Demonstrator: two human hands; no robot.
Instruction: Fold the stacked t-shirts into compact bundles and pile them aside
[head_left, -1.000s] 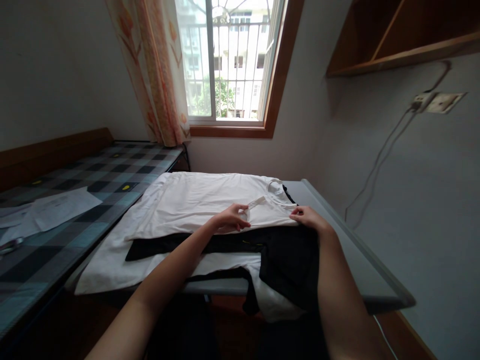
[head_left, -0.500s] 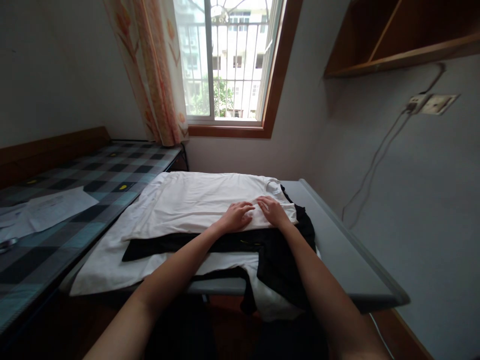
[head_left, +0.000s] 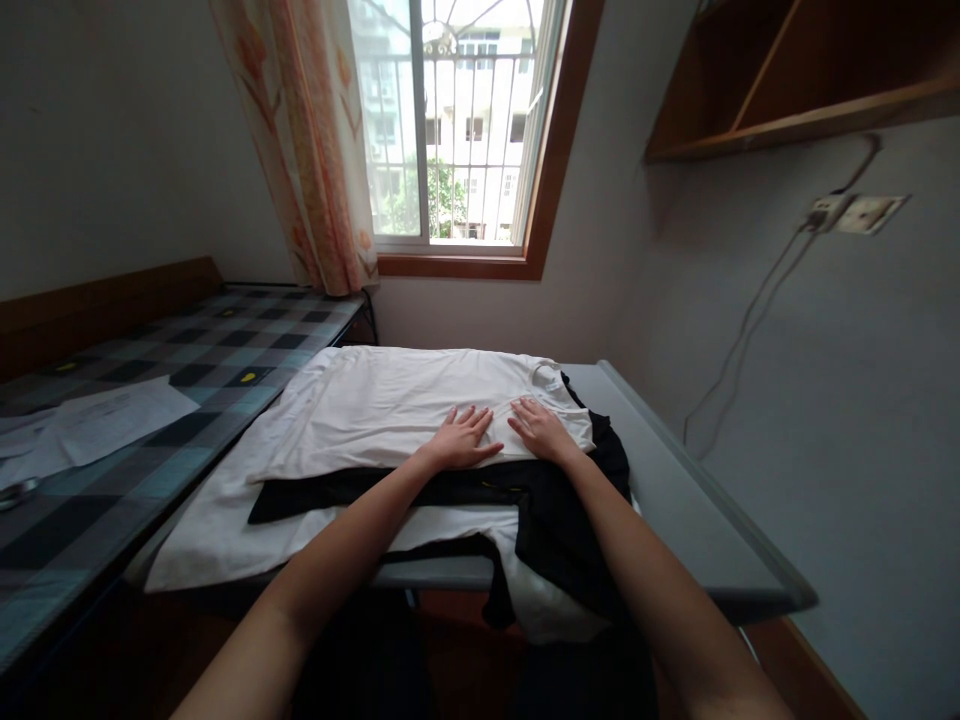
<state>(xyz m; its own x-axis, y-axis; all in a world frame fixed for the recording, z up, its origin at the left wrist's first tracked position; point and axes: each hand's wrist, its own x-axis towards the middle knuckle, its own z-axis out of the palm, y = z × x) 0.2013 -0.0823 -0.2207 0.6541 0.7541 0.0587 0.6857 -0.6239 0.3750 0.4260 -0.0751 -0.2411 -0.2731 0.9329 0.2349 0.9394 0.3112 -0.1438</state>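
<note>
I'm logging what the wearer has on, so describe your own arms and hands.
Both the left hand and the right hand are bare, with slim fingers and no gloves. The left forearm and right forearm show no sleeve, watch, band, cable or marking. Whether a thin ring is worn is too small to tell.

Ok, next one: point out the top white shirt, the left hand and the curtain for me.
White shirt (head_left: 397,398), head view: middle of its body.
Left hand (head_left: 454,444), head view: back of the hand.
Curtain (head_left: 319,150), head view: middle of its hanging folds.
</note>
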